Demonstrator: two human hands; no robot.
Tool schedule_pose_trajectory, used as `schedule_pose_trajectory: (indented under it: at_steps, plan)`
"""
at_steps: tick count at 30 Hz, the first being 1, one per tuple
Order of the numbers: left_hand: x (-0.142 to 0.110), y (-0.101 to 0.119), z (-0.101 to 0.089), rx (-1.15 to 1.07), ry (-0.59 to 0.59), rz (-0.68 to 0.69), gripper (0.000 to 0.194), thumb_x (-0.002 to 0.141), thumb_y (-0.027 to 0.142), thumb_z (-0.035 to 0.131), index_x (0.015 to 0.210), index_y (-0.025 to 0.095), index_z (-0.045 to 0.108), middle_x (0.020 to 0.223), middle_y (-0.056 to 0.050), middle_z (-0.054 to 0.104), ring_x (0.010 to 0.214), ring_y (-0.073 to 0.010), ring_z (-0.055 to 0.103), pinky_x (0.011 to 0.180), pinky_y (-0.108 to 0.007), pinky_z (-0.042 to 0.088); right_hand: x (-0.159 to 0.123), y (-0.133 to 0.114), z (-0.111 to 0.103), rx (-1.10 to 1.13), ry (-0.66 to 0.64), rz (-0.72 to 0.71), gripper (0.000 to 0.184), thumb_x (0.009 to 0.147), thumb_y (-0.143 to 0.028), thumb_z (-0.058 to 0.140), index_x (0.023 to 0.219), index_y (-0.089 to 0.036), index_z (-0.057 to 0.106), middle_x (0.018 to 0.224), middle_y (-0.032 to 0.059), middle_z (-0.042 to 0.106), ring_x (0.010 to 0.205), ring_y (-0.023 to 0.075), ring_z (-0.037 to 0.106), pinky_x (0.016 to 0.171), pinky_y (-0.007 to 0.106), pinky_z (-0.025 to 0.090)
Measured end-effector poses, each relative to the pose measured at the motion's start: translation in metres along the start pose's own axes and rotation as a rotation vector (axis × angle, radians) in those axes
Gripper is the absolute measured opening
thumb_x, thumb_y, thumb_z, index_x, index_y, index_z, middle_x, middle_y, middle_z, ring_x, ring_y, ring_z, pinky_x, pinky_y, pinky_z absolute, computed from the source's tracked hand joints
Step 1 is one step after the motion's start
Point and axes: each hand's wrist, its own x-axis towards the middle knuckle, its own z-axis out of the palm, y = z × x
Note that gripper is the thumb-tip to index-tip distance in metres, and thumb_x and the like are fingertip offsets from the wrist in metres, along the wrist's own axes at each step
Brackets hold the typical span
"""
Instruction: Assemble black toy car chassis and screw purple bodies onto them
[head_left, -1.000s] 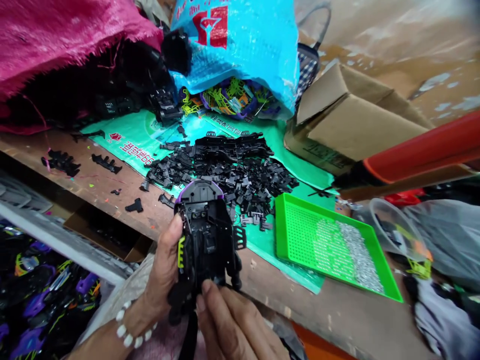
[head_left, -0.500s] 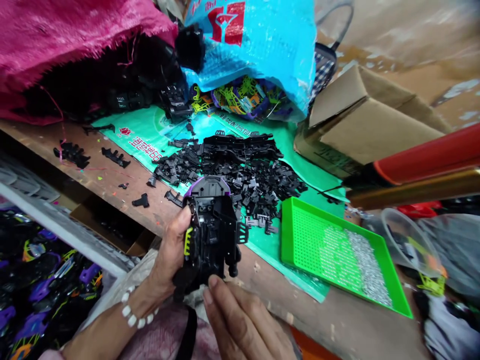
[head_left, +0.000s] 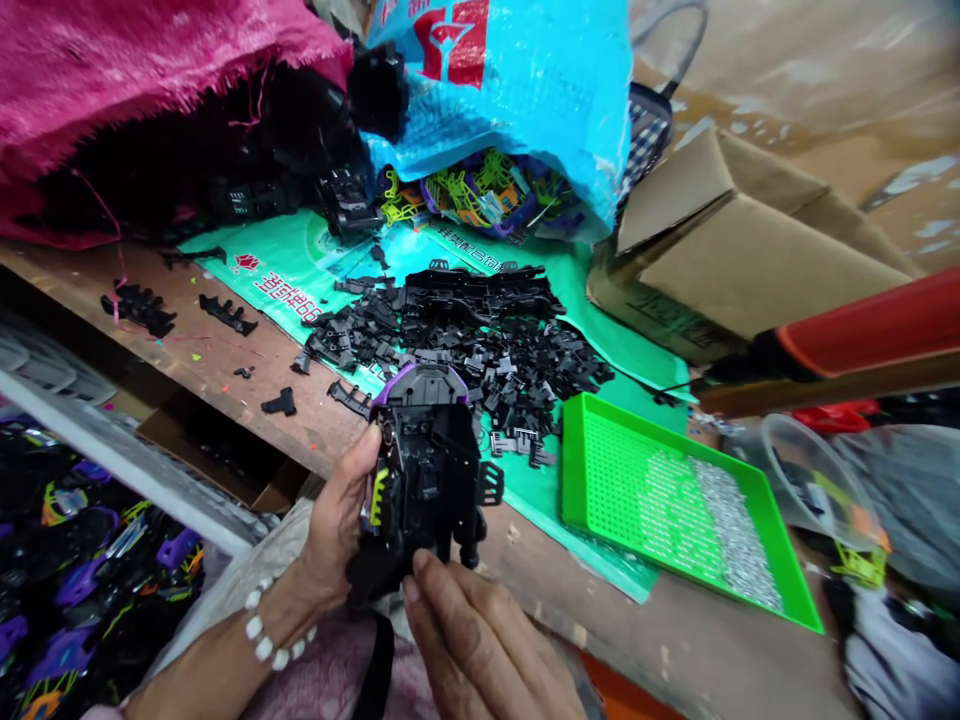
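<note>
A black toy car (head_left: 431,480), with a purple end and a yellow-green side piece, is held underside up above the table's front edge. My left hand (head_left: 337,515), with a white bead bracelet on the wrist, is closed around its left side. At the car's near end is my right hand (head_left: 487,630), its fingers close together and the fingertips pressed against the car. Whatever lies under those fingertips is hidden. Just beyond the car lies a pile of small black plastic parts (head_left: 517,375) on a green plastic sheet (head_left: 592,545).
A green tray (head_left: 574,470) of small silvery screws (head_left: 739,535) lies at right. Above it juts a red electric screwdriver (head_left: 885,325). Behind are a cardboard box (head_left: 765,260), a blue sack (head_left: 532,110) and a pink sack (head_left: 150,80). Several toy cars (head_left: 82,575) fill the lower left.
The toy car has dropped slightly and tipped a little, with my left hand moving along. My right fingers remain at its near end. The red screwdriver has swung a little to the right.
</note>
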Motion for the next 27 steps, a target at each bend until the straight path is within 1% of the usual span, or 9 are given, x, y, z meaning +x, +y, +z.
schedule_pose_trajectory:
  at_steps: [2, 5, 8, 10, 12, 15, 19, 24, 27]
  plan:
    - [0.001, -0.002, -0.001, 0.002, 0.068, 0.012, 0.026, 0.073, 0.0, 0.07, 0.06, 0.023, 0.072, 0.061, 0.014, 0.073, 0.056, -0.0023, 0.066, 0.061, -0.003, 0.048, -0.005, -0.006, 0.01, -0.012, 0.095, 0.061, 0.025, 0.091, -0.01, 0.048, 0.095, -0.014, 0.072, 0.089, 0.0081, 0.075, 0.08, 0.017, 0.072, 0.077, 0.024, 0.06]
    - [0.001, -0.004, -0.003, -0.053, 0.003, -0.052, 0.019, 0.076, 0.008, 0.071, 0.062, 0.021, 0.073, 0.06, 0.012, 0.073, 0.056, -0.003, 0.067, 0.059, -0.004, 0.048, -0.007, -0.01, 0.016, -0.013, 0.158, 0.135, 0.027, 0.092, -0.01, 0.045, 0.096, -0.012, 0.072, 0.086, 0.0085, 0.075, 0.08, 0.0174, 0.071, 0.08, 0.025, 0.059]
    - [0.0, -0.004, -0.002, -0.1, -0.055, -0.195, 0.022, 0.083, 0.015, 0.063, 0.064, 0.017, 0.074, 0.058, 0.008, 0.073, 0.05, -0.0063, 0.066, 0.055, -0.009, 0.051, -0.003, -0.005, 0.005, 0.014, 0.004, 0.087, 0.026, 0.093, -0.012, 0.047, 0.1, -0.014, 0.071, 0.091, 0.0075, 0.075, 0.083, 0.016, 0.071, 0.082, 0.022, 0.058]
    - [-0.002, -0.002, 0.003, -0.044, 0.022, -0.237, 0.023, 0.084, 0.015, 0.061, 0.064, 0.015, 0.073, 0.056, 0.007, 0.072, 0.043, -0.0078, 0.063, 0.05, -0.013, 0.051, 0.002, 0.001, -0.008, 0.036, -0.148, 0.013, 0.025, 0.093, -0.014, 0.048, 0.102, -0.016, 0.071, 0.099, 0.0064, 0.074, 0.089, 0.0154, 0.071, 0.086, 0.021, 0.057]
    - [-0.004, 0.0, 0.009, 0.043, 0.159, -0.148, 0.02, 0.078, 0.01, 0.068, 0.06, 0.018, 0.071, 0.053, 0.01, 0.07, 0.04, -0.0066, 0.06, 0.045, -0.012, 0.048, 0.007, 0.005, -0.018, 0.031, -0.218, -0.026, 0.024, 0.092, -0.013, 0.049, 0.102, -0.015, 0.071, 0.103, 0.0065, 0.074, 0.095, 0.0162, 0.07, 0.089, 0.021, 0.055]
    - [-0.005, 0.002, 0.015, 0.159, 0.312, 0.027, 0.024, 0.067, 0.003, 0.076, 0.054, 0.021, 0.068, 0.053, 0.013, 0.07, 0.042, -0.0042, 0.06, 0.045, -0.009, 0.045, 0.011, 0.006, -0.026, -0.006, -0.222, -0.044, 0.025, 0.092, -0.009, 0.047, 0.102, -0.014, 0.07, 0.104, 0.0073, 0.074, 0.099, 0.0176, 0.069, 0.092, 0.023, 0.055]
    - [-0.005, -0.001, 0.013, 0.219, 0.318, 0.062, 0.023, 0.066, 0.003, 0.076, 0.056, 0.021, 0.069, 0.055, 0.013, 0.07, 0.046, -0.0054, 0.061, 0.051, -0.01, 0.047, 0.007, 0.003, -0.018, -0.01, -0.204, -0.058, 0.027, 0.092, -0.009, 0.045, 0.101, -0.014, 0.07, 0.102, 0.0073, 0.075, 0.098, 0.0171, 0.07, 0.091, 0.024, 0.055]
    - [-0.006, -0.006, 0.006, 0.248, 0.341, 0.165, 0.024, 0.06, 0.002, 0.079, 0.054, 0.023, 0.069, 0.058, 0.013, 0.071, 0.077, -0.009, 0.071, 0.064, -0.008, 0.049, -0.01, -0.007, 0.005, -0.016, 0.092, 0.076, 0.027, 0.092, -0.008, 0.044, 0.097, -0.013, 0.07, 0.093, 0.0079, 0.075, 0.086, 0.0178, 0.072, 0.083, 0.027, 0.059]
    - [-0.006, -0.009, 0.001, 0.279, 0.28, 0.194, 0.02, 0.06, 0.005, 0.08, 0.057, 0.022, 0.071, 0.061, 0.011, 0.073, 0.1, -0.0128, 0.068, 0.072, -0.008, 0.05, -0.013, -0.008, 0.004, -0.022, 0.038, 0.06, 0.026, 0.091, -0.008, 0.047, 0.098, -0.013, 0.071, 0.095, 0.0082, 0.075, 0.087, 0.018, 0.071, 0.081, 0.026, 0.059]
